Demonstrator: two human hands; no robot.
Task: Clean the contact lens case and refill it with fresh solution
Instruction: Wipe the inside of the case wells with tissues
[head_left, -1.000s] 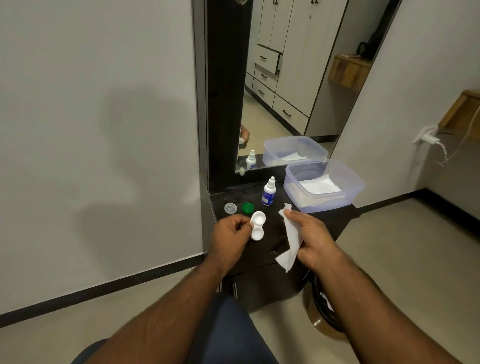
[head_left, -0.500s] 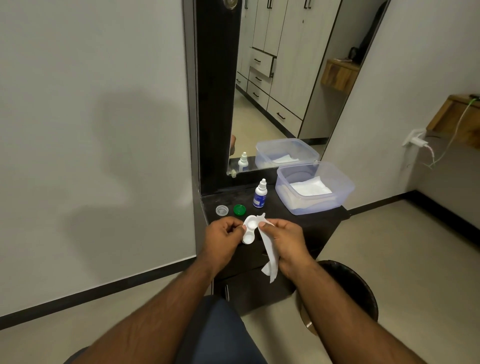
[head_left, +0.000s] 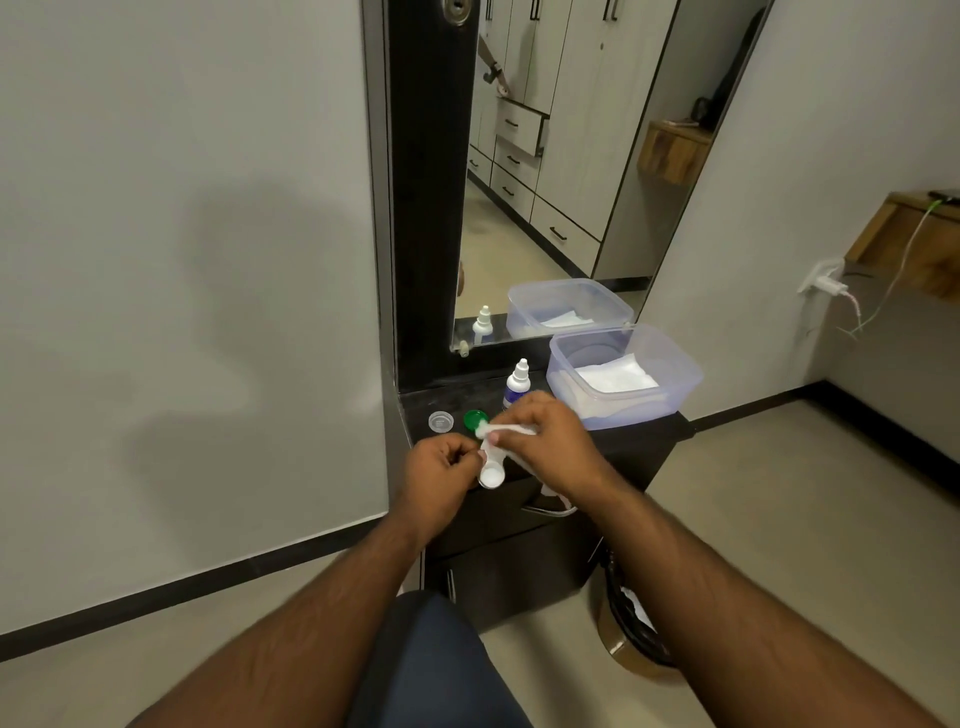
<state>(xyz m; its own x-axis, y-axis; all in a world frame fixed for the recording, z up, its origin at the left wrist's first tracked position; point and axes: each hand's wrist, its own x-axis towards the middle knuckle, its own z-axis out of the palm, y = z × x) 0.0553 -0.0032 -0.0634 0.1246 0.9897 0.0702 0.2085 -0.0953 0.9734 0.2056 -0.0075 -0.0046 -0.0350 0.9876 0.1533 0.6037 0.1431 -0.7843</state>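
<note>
Moved in since a second ago: right hand (head_left: 540, 441), tissue (head_left: 506, 430) pinched in curled fingers, pressing into the far well of the contact lens case (head_left: 491, 465). Left hand (head_left: 441, 470) closed on the case's near-left edge, holding it just above the tabletop (head_left: 639, 441). Near well open, uncovered. Risks: twisting too hard and popping the case loose; nudging the solution bottle (head_left: 517, 384) or green cap (head_left: 474, 419) just behind the knuckles; leaving lint inside.

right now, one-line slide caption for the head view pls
Left hand holds the white lens case while the right hand presses a tissue into its far well.
</note>
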